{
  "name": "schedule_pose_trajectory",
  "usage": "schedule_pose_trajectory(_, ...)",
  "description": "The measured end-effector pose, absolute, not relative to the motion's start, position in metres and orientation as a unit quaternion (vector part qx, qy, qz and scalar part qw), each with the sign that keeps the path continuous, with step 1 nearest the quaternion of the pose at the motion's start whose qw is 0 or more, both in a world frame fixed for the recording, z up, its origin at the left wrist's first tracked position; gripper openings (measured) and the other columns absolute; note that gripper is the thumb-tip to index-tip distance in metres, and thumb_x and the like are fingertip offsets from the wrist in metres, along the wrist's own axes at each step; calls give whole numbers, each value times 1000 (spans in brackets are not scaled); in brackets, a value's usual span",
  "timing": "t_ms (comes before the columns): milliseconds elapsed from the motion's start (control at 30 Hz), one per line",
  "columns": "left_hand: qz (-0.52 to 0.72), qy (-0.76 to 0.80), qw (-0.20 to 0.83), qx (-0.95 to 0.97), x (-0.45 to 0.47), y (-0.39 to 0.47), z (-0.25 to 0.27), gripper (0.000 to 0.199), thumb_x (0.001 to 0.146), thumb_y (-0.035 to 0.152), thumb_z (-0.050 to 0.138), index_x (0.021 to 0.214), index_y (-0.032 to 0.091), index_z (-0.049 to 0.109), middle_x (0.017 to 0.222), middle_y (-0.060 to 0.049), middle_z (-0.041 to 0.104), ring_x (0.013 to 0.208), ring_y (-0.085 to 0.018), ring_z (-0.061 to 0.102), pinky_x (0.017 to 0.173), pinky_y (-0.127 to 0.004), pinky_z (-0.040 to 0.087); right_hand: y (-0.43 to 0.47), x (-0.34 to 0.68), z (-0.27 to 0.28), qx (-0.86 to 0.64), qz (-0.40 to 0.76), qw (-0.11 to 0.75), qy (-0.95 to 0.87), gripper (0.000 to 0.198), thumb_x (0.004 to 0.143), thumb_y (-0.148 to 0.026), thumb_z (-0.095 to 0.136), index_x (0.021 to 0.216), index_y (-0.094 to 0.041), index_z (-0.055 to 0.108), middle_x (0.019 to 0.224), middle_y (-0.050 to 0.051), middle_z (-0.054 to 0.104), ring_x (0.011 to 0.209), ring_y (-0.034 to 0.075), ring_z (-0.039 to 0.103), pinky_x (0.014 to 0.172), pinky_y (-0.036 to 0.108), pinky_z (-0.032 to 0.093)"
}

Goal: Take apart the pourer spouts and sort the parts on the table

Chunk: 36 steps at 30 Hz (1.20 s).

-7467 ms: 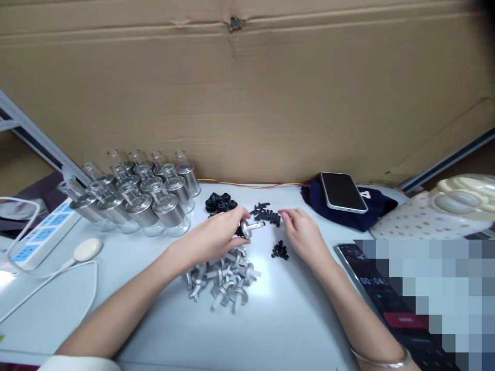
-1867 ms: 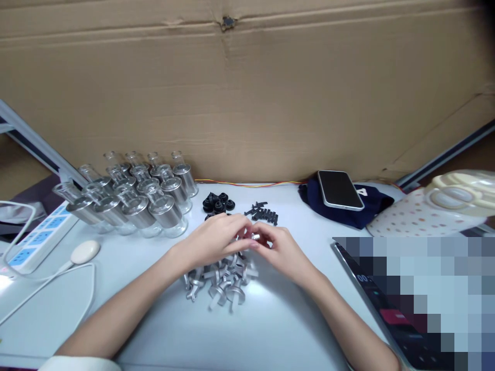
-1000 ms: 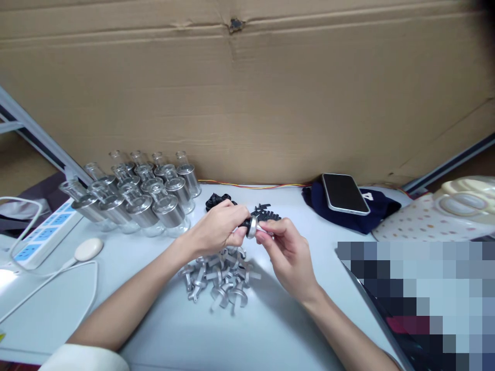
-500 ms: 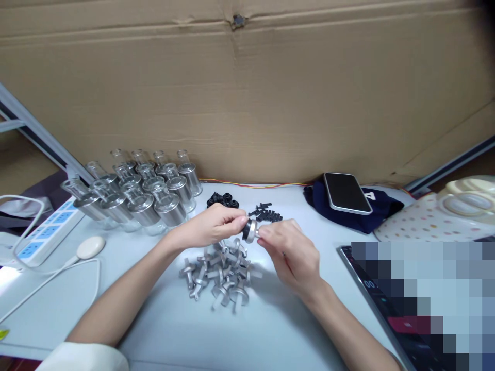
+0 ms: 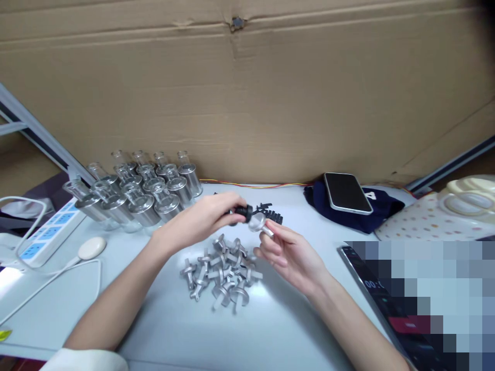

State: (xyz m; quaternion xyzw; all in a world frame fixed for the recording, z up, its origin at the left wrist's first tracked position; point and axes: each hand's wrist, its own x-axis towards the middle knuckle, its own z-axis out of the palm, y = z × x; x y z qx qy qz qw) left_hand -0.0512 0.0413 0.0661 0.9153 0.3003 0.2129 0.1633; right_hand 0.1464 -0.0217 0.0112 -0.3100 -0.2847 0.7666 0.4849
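My left hand [image 5: 207, 216] is closed, pinching a ribbed black rubber stopper [image 5: 244, 212] between thumb and fingers. Beside it, the fingertips of my right hand [image 5: 296, 252] grip a silver metal pour spout [image 5: 257, 222] by its stem, the round disc tilted up toward the stopper. Stopper and disc meet or nearly meet; I cannot tell if they are joined. Below both hands lies a loose pile of similar metal spouts [image 5: 220, 273]. Small black toothed pieces [image 5: 274, 216] lie just behind the right fingers. The left hand mostly covers the other black parts behind it.
Several glass bottles with metal sleeves [image 5: 143, 208] stand in rows at the back left. A power strip [image 5: 50, 232] and white charging puck [image 5: 92, 248] are further left. On the right, a phone [image 5: 348, 193] rests on dark blue cloth; a tablet-like screen [image 5: 371, 288] lies nearer.
The spout has turned so its disc faces up and its stem points down to the right. My left hand has moved slightly up over the black parts, and my right hand has rolled palm-up.
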Motion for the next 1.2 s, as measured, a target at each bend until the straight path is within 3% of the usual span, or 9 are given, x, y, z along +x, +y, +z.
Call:
schedule_pose_trajectory(133,309,358,75,878,-68,55,70,16,89,29,53,98,17,58,92,-4,63,81,-15,59,74,-24,47,-17,155,8,-316,733,543,-260,31,70,-28,73,61,-20,44,49,-8,43,41,5,30,48,23,33)
schedule_pose_trajectory(267,237,387,9,891,-73,66,55,21,91,19,44,106,17,59,106,-7,59,91,-18,59,82,-29,47,-13,159,4,-350,678,584,-276,25,70,-31,72,69,-20,51,60,-5,47,52,8,40,51,23,36)
schedule_pose_trajectory(400,180,454,-23,872,-63,68,33,30,90,11,35,104,17,60,110,-10,57,86,-20,61,78,-34,47,-11,160,2,-383,660,584,-277,24,69,-33,73,77,-21,54,65,-4,52,58,10,47,55,24,39)
schedule_pose_trajectory(700,90,405,47,909,-59,65,25,23,83,4,44,96,18,57,96,-5,59,80,-17,60,71,-27,45,-11,164,4,-396,652,583,-280,23,68,-32,73,73,-19,55,63,-3,53,56,10,47,54,25,39)
schedule_pose_trajectory(900,-6,378,10,926,-46,58,23,17,80,3,48,84,15,60,89,-7,62,78,-20,60,65,-28,40,-11,165,2,-411,630,573,-327,24,72,-37,69,76,-20,53,66,-3,54,54,10,45,53,26,38)
schedule_pose_trajectory(1200,-35,331,25,943,-46,61,22,16,75,1,53,73,15,61,83,-4,64,81,-19,59,70,-28,38,-11,165,2,-418,624,571,-333,23,71,-38,69,76,-20,54,66,-2,55,55,11,46,54,26,37)
